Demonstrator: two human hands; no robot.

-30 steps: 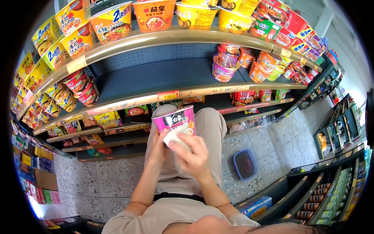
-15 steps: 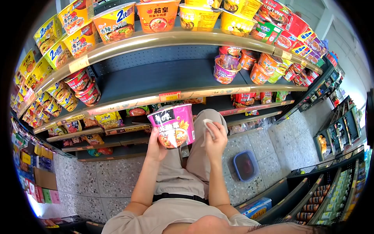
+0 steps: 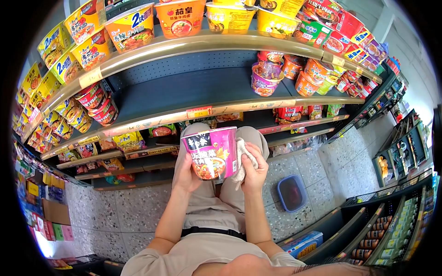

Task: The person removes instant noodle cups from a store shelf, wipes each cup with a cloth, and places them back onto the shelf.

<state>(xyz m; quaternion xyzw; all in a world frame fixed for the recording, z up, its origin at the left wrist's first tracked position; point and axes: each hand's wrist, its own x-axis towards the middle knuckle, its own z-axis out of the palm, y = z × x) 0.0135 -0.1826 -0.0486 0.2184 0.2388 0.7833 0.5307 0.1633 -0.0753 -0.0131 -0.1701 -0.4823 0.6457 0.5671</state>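
A purple instant noodle cup (image 3: 216, 154) with a bowl of noodles pictured on its front is held upright above my knees. My left hand (image 3: 187, 175) grips it from the lower left side. On the cup's right side, my right hand (image 3: 254, 170) is closed on a pale cloth (image 3: 241, 162), which lies against the cup wall. Part of the cloth is hidden behind my fingers. Beyond the cup runs the dark middle shelf (image 3: 179, 89), with a few purple noodle cups (image 3: 265, 79) stacked toward its right.
Yellow and orange noodle cups (image 3: 182, 18) line the upper shelf. Red noodle cups (image 3: 102, 108) are stacked at the left of the middle shelf. A blue plastic tub (image 3: 291, 193) stands on the speckled floor to my right. Another shelf rack (image 3: 340, 230) is at the lower right.
My right hand has moved left, bringing the cloth from beside my knee onto the cup's right side. The cup has shifted slightly right and down in my left hand.
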